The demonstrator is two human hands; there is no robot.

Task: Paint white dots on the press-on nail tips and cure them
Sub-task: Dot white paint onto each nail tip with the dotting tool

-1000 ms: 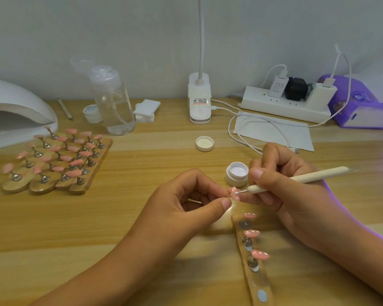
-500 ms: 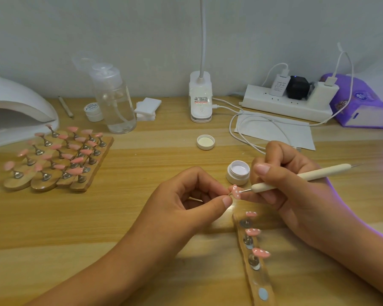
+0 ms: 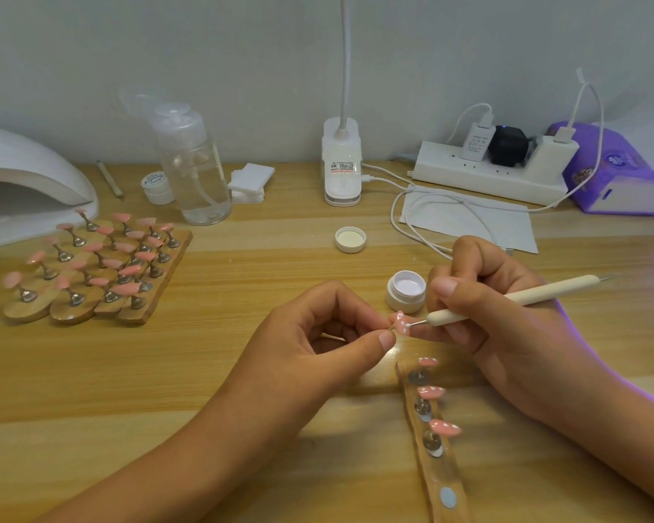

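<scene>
Pink press-on nail tip (image 3: pixel 401 322), already carrying white dots, is pinched by its stem between thumb and forefinger of the left hand (image 3: pixel 318 345), above the far end of a long wooden holder strip (image 3: pixel 437 466) — just where it was half a second ago. The right hand (image 3: pixel 506 334) grips a cream dotting pen (image 3: pixel 514 298) like a pencil, metal point at the dots, barely shifted. An open white gel pot (image 3: pixel 406 292) stands just behind. The label on the small white jar (image 3: pixel 158 186) and the red print on the white lamp base (image 3: pixel 341 164) — too small to read.

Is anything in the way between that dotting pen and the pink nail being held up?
Nothing visible. The dotting pen in the right hand has its metal tip right at the pink nail, which the left hand pinches.
</scene>
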